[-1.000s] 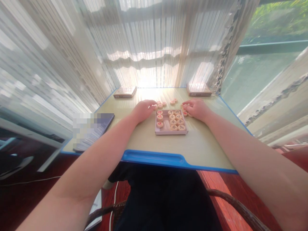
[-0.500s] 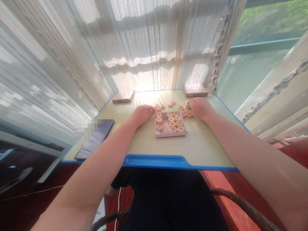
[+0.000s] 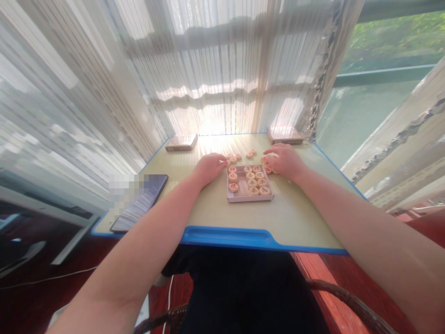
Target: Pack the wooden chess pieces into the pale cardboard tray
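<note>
My left hand (image 3: 211, 168) rests on the table just left of a shallow box. Its thumb and forefinger are closed on a round wooden xiangqi piece (image 3: 228, 163), partly hidden by the fingertips. My right hand (image 3: 285, 160) hovers over a small group of red-marked xiangqi pieces (image 3: 268, 170) at the box's far right corner. Its thumb and forefinger are apart, and I see nothing between them. Inside the open box (image 3: 250, 198), red-marked pieces (image 3: 232, 187) line the left side, and two columns of black-marked pieces (image 3: 253, 190) fill the right.
Loose pieces (image 3: 238, 157) lie beyond the box, with a further pair (image 3: 249, 154) to their right. Flat boxes stand at the back left (image 3: 181, 142) and back right (image 3: 285, 134). A dark tablet (image 3: 141, 204) lies at the left. A blue rim (image 3: 227, 235) edges the table.
My right hand has shifted left and its thumb and forefinger have spread over the red-marked pieces. The left hand stays by the box. The view has shifted slightly.
</note>
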The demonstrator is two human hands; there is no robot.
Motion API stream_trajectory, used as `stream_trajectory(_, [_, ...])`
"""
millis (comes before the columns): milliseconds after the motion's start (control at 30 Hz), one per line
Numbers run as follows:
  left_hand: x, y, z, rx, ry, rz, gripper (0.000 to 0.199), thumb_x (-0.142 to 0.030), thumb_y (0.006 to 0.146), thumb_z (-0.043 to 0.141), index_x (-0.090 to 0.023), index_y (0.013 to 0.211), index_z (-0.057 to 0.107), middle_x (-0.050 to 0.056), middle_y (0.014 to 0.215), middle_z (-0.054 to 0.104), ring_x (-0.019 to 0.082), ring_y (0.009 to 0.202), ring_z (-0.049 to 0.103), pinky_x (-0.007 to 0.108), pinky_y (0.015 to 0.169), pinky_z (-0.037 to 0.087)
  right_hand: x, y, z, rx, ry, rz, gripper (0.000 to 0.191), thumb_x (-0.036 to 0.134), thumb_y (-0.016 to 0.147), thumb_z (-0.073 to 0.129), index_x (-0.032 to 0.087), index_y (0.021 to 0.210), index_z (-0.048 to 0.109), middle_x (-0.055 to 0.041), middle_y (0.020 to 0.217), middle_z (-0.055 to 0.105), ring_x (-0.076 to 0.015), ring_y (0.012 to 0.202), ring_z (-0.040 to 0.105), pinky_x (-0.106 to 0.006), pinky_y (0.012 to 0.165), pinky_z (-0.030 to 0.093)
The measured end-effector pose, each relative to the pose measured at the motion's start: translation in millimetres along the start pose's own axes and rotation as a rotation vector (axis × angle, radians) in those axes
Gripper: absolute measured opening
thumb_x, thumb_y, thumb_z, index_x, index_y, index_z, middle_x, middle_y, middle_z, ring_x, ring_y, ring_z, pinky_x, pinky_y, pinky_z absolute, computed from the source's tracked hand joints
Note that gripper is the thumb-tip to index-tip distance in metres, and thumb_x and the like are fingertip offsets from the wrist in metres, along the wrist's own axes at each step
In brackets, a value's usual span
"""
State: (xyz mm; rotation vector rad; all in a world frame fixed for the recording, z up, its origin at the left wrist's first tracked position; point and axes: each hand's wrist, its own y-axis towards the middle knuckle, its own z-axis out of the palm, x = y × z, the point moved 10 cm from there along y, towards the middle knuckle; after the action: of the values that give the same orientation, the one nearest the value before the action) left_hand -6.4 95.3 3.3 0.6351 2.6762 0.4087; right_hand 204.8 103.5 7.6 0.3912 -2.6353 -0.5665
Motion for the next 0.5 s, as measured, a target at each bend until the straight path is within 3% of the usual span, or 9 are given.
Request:
stream_trajectory(167, [0.6, 1.0, 1.7, 0.001, 0.01, 0.004, 0.027, -0.029, 0.085, 0.047, -0.018, 0.097, 0.07, 0.006, 0.097, 0.068, 0.02, 0.089, 0.061, 0.033, 0.085, 0.048, 1.8, 0.1, -3.5, -0.035, -0.014, -0.011, 0.029, 0.021, 0.078, 0.049, 0.016, 0.095, 0.072, -0.0092, 0.108, 0.067, -0.0239, 0.102, 0.056, -0.036, 0.097, 0.036])
stream_trajectory(300, [-1.5, 1.4, 1.1, -0.002, 0.003, 0.021, 0.028, -0.03, 0.086, 0.047, -0.018, 0.097, 0.07, 0.006, 0.099, 0.069, 0.02, 0.092, 0.061, 0.033, 0.088, 0.047, -11.3, -2.4, -23.0, -0.093, 0.002, 0.135, 0.031, 0.022, 0.078, 0.047, 0.016, 0.095, 0.071, -0.0079, 0.09, 0.071, -0.0217, 0.084, 0.061, -0.031, 0.077, 0.045])
stream_trajectory(400, [-3.9, 2.2, 2.3, 0.019, -0.01, 0.045, 0.026, -0.029, 0.085, 0.049, -0.02, 0.094, 0.071, 0.004, 0.098, 0.069, 0.019, 0.093, 0.062, 0.032, 0.089, 0.047, -15.1, -5.1, -22.9, -0.002, -0.045, 0.225, 0.027, 0.031, 0.077, 0.052, 0.019, 0.089, 0.072, -0.0061, 0.08, 0.071, -0.0208, 0.074, 0.061, -0.03, 0.063, 0.043])
stream_trajectory(500, [-3.6, 2.2, 2.5, 0.029, -0.021, 0.043, 0.023, -0.029, 0.084, 0.051, -0.021, 0.091, 0.071, 0.003, 0.098, 0.069, 0.019, 0.094, 0.062, 0.031, 0.089, 0.047, -12.7, -8.8, -7.7, 0.164, -0.112, 0.242, 0.028, 0.043, 0.074, 0.056, 0.021, 0.08, 0.073, -0.0061, 0.081, 0.072, -0.0213, 0.074, 0.061, -0.029, 0.059, 0.04])
